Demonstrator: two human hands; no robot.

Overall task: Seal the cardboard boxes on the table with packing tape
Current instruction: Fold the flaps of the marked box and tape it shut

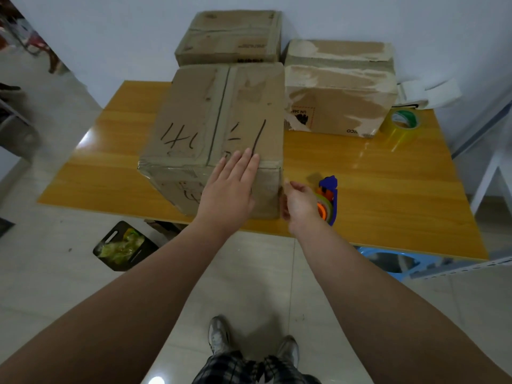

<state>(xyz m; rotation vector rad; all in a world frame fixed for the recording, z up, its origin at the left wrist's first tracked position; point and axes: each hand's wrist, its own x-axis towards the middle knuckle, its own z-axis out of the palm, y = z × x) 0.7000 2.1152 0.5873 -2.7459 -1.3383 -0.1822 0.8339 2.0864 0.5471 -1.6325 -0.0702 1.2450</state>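
Observation:
A large cardboard box point(194, 112) with black handwriting stands at the table's front edge, its top seam running away from me. My left hand point(230, 187) lies flat against its front face, straight fingers reaching over the top front edge. My right hand point(300, 206) hovers at the box's front right corner, palm toward the box, fingers loosely curled and holding nothing. Just behind that hand a blue tape dispenser point(329, 189) with an orange hub stands on the table. A second box point(232, 37) sits behind, and a third, torn-surfaced box point(340, 87) stands at the back right.
The yellow wooden table point(388, 195) holds a roll of yellowish packing tape point(400, 126) at its right rear, beside white paper point(426, 91). A blue stool point(388, 261) sits under the table's right side. A dark bag of greens point(124, 245) lies on the floor at left.

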